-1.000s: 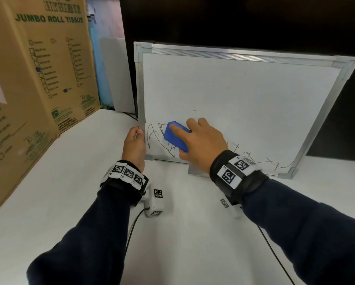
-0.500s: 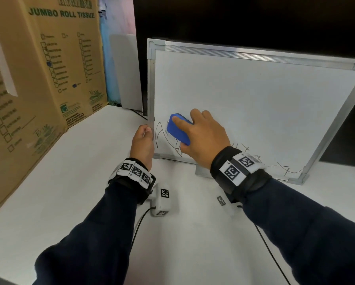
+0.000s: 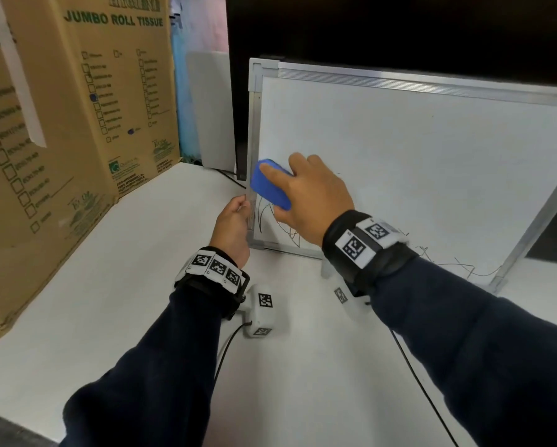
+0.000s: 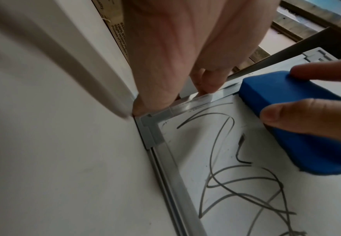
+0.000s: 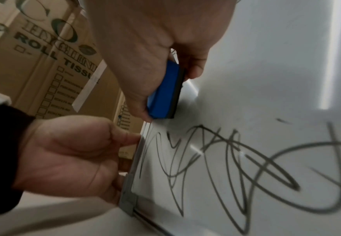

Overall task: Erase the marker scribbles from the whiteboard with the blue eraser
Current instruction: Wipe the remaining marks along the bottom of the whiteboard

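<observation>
A framed whiteboard (image 3: 416,150) stands upright on the white table, with black marker scribbles (image 3: 290,235) along its bottom edge. My right hand (image 3: 306,195) grips the blue eraser (image 3: 269,188) and presses it flat on the board near the left frame, just above the scribbles (image 5: 216,159). My left hand (image 3: 233,224) pinches the board's left frame (image 4: 196,99) close to the bottom corner. The eraser (image 4: 299,116) touches the frame's inner edge in the left wrist view. The eraser (image 5: 165,94) shows its dark felt side against the board.
A large cardboard box (image 3: 77,108) marked JUMBO ROLL TISSUE stands at the left. A small white tagged block (image 3: 262,312) with a black cable lies on the table (image 3: 125,301) under my wrists. A dark panel stands behind the board.
My right hand has slid the eraser up and to the left, to the board's left frame. My left hand stays on the frame. The camera has shifted left.
</observation>
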Available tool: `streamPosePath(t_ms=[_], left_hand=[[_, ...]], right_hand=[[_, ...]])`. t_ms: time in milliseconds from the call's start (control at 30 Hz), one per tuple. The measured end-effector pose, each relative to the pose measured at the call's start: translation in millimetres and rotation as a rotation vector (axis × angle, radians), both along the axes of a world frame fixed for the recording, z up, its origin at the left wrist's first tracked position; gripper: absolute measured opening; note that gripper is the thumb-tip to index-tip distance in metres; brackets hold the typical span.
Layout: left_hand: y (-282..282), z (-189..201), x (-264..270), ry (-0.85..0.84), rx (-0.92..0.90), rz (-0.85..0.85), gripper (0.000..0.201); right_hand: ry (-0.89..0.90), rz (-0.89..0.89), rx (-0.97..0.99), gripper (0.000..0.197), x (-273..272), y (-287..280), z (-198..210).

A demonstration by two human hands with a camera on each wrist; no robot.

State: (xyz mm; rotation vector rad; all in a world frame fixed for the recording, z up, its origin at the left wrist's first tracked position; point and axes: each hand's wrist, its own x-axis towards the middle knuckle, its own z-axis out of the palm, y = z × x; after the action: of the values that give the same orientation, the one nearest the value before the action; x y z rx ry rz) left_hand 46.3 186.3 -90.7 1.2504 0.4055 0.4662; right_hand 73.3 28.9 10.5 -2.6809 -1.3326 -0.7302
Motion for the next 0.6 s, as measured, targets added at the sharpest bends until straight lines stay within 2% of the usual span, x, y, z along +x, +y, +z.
streamPosePath(t_ms=[200,300,467,600], left_hand=[[-2,6,-7,-0.015,-0.028,-0.012,0.030],[-5,6,-8,-0.019,-0.050,-0.017,0.032],[-5,5,-5,-0.004,-0.103,0.007,0.029],[-8,7,-6,-0.007,-0.096,0.015,0.029]], right_hand=[[0.036,0.048,-0.069,0.070,0,0,-19],[0.011,0.033,-0.112,0.068,2,1,-14],[-0.013,-0.015,-0.001,0.070,6,2,1],[0.012,-0.009,0.038,0.069,2,1,-11]])
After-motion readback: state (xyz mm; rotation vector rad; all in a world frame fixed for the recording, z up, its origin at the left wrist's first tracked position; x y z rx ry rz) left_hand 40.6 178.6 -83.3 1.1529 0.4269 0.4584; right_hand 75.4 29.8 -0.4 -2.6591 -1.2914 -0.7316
